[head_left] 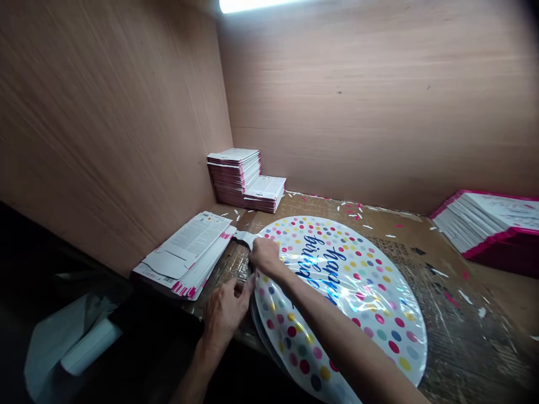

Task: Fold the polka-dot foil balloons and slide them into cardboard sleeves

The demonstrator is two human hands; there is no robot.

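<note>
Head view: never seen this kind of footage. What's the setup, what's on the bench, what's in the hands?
There is no machine: one camera on a person's head looks down at their bare hands. On the table, inside a wood-panelled booth, lies a round dotted foil balloon, flat, reading "happy birthday". The right hand rests on its left edge near the neck tab. The left hand pinches the rim just below. Around them: a loose card pile, a card stack in the corner, another stack at right.
</note>
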